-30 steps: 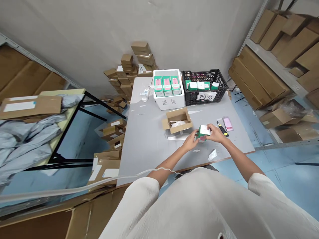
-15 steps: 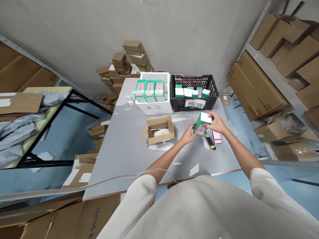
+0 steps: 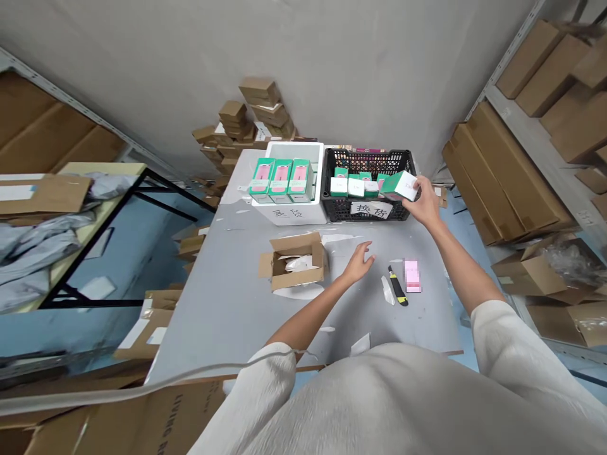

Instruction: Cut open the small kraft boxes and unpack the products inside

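Note:
My right hand (image 3: 424,201) grips a green box with a white end (image 3: 399,189) by that end. The box is tilted over the front right of a black plastic crate (image 3: 408,165). Several similar green and white boxes (image 3: 356,186) stand inside the crate, which bears a white handwritten label (image 3: 371,209). My left hand (image 3: 359,262) hovers above the grey table (image 3: 227,278), its fingers apart and holding nothing. Left of it sits an open cardboard carton (image 3: 296,278) with white wrapping inside.
A white foam bin (image 3: 303,215) left of the crate holds green and pink boxes (image 3: 281,177). On the table's right lie a black and yellow utility knife (image 3: 398,287) and a phone with a pink screen (image 3: 412,276). A pale cable (image 3: 199,373) crosses the front left.
My right hand has carried the green box up and away to the crate. My left hand has let go of it and opened, staying lower over the table.

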`<action>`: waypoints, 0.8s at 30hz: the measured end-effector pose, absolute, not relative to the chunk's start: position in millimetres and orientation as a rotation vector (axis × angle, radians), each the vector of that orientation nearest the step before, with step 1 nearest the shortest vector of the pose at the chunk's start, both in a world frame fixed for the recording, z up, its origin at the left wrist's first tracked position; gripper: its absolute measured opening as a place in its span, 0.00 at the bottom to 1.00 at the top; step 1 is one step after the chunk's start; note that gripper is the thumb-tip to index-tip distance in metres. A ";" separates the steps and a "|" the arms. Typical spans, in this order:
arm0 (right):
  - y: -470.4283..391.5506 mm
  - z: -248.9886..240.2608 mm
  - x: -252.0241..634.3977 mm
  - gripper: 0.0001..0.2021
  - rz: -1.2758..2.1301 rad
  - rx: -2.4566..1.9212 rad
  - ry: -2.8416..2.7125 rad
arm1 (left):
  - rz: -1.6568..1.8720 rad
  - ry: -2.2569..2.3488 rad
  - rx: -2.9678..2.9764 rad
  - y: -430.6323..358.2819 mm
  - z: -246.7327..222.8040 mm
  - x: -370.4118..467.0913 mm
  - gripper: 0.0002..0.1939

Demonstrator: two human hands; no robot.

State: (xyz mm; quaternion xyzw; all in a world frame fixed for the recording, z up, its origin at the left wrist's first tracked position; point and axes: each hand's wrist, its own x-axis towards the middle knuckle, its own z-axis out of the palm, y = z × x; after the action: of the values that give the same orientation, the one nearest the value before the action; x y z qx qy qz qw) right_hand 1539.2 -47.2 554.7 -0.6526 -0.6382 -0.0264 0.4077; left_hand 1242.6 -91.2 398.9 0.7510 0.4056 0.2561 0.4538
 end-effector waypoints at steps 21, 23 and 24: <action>25.0 504.3 1577.3 0.20 -0.029 -1.672 -1.767 | 0.473 1.025 1.838 -79.1 366.7 1232.8 0.19; 30.4 504.6 1578.7 0.20 0.005 -1.678 -1.747 | 0.468 1.031 1.837 -79.9 365.6 1231.8 0.19; 34.8 505.7 1580.3 0.21 0.041 -1.687 -1.745 | 0.467 1.032 1.837 -80.3 365.3 1231.0 0.19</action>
State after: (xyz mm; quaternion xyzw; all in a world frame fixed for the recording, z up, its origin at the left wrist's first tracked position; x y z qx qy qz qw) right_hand 1580.3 34.8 505.7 -0.6511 -0.6734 0.0157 0.3497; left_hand 1231.0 -80.3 365.3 0.7503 0.4217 0.1909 0.4720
